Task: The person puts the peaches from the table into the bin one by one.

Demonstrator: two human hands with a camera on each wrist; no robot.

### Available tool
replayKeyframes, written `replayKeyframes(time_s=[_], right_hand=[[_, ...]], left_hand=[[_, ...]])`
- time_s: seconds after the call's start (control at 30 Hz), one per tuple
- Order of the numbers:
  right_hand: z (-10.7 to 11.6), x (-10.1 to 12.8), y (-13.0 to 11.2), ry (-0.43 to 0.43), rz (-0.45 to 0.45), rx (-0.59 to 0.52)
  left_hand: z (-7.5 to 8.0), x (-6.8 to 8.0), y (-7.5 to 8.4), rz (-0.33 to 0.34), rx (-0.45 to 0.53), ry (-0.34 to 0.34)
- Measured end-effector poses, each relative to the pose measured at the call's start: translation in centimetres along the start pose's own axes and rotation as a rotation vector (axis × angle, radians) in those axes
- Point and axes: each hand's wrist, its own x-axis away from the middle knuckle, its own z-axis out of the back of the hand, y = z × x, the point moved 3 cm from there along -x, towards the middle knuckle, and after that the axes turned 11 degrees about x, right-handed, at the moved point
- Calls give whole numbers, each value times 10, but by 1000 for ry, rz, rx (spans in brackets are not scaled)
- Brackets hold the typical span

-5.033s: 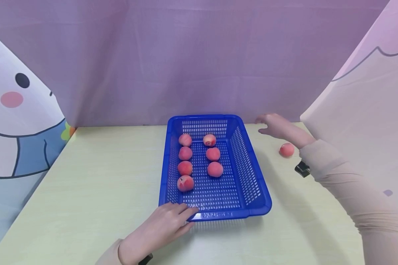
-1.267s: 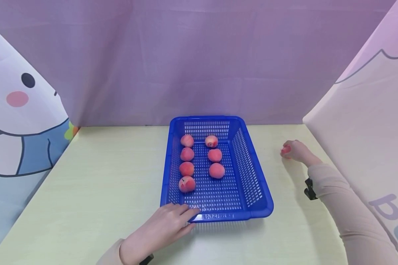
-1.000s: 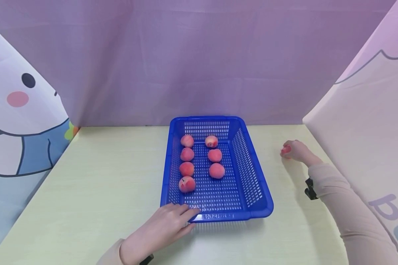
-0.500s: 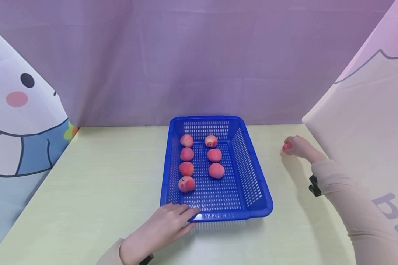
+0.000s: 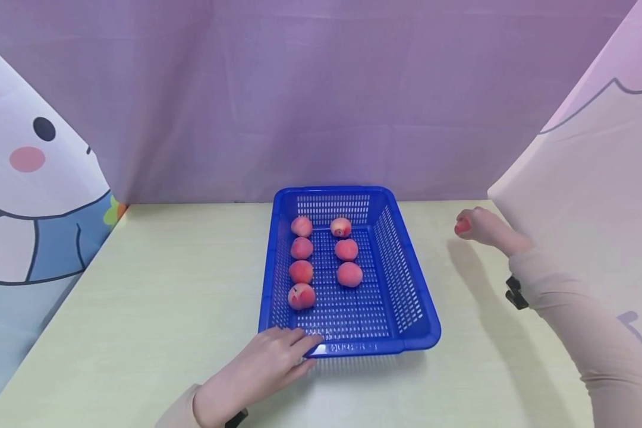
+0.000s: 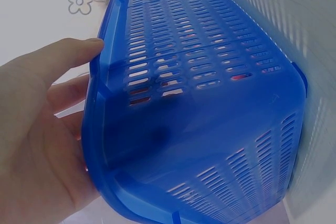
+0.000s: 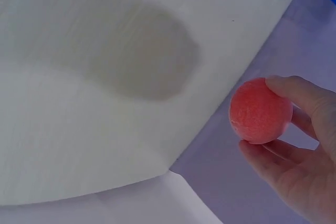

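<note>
A blue plastic basket (image 5: 377, 346) with slotted walls stands mid-table. Inside it, several peaches (image 5: 301, 272) form a left row, and a right row of 3 peaches (image 5: 349, 274) sits beside them. My left hand (image 5: 270, 359) grips the basket's near left corner; in the left wrist view the thumb (image 6: 86, 51) lies over the rim. Off to the right of the basket, my right hand (image 5: 484, 227) holds a single peach (image 7: 261, 111) above the table, pinched between thumb and fingers in the right wrist view. Its shadow falls on the tabletop below.
The pale table (image 5: 182, 267) ends at a purple cloth backdrop (image 5: 310, 101). White printed cloth (image 5: 583, 196) stands along the right side, and a cartoon-printed cloth (image 5: 37, 208) along the left.
The right hand came down to the lone peach at the right, took hold of it and has lifted it up and slightly back. The left hand has kept its grip on the basket.
</note>
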Motion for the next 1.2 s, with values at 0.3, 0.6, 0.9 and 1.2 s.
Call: replayKeyframes(time_s=[0.3,0.6,0.9,1.2], right_hand=[[19,-3,-14,53,34,3],[34,-3,-31,111,88,25],[49,-3,-49,143,121,64],[63,-4,-74,115,142,98]], left_hand=[[0,0,-1,10,11,-12],[-1,1,0,-23,-9,23],[0,0,0,0,8,-5],[1,0,0,-1,7,-3]])
